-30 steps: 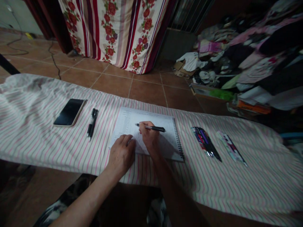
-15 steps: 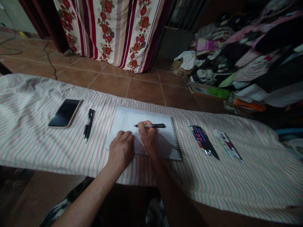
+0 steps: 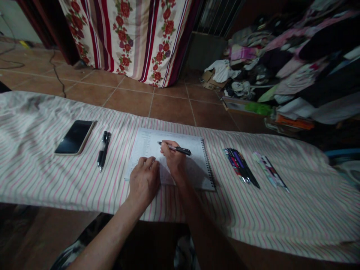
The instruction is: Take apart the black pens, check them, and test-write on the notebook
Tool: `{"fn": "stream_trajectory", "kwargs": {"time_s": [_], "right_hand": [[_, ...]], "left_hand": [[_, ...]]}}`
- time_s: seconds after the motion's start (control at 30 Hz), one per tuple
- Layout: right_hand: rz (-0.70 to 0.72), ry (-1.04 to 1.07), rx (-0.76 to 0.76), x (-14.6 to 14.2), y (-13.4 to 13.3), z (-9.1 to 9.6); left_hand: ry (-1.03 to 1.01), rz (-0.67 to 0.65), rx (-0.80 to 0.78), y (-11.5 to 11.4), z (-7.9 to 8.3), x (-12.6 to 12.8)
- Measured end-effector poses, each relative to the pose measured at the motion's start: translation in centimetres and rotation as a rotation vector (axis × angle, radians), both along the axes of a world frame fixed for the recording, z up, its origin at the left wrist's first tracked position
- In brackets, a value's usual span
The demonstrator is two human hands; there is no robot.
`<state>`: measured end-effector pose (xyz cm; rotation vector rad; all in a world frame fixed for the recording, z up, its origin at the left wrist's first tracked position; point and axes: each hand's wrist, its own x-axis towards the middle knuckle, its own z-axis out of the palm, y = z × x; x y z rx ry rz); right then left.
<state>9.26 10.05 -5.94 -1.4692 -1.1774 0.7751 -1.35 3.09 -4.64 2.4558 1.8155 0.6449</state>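
Note:
A spiral notebook [image 3: 194,172] with writing on its page lies on the striped cloth, its coil on the right side. My right hand [image 3: 174,159] grips a black pen [image 3: 182,150] above the page, the tip pointing up and left. Palm down on the notebook's lower left part rests my left hand [image 3: 144,176], its fingers slightly bent and holding nothing. Left of the notebook lie two black pens [image 3: 104,150], side by side.
A phone [image 3: 75,137] lies farther left on the striped cloth [image 3: 267,225]. To the right are a bunch of dark pens [image 3: 242,167] and a second bunch of lighter ones [image 3: 271,171]. Beyond are a floral curtain [image 3: 140,41] and heaped clothes [image 3: 267,63].
The pen in my right hand has tilted, its tip higher and its back end lower. My right hand has shifted slightly left; the left hand stays on the notebook.

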Motion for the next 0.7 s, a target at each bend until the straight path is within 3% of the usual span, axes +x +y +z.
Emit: {"fn": "stream_trajectory", "kwargs": {"time_s": [0.23, 0.7], "right_hand": [[-0.041, -0.103, -0.033, -0.44, 0.5, -0.39], [0.068, -0.144, -0.024, -0.6, 0.45, -0.88]], "left_hand": [[-0.006, 0.014, 0.001, 0.19, 0.12, 0.14], [-0.008, 0.012, -0.029, 0.18, 0.2, 0.21]]}}
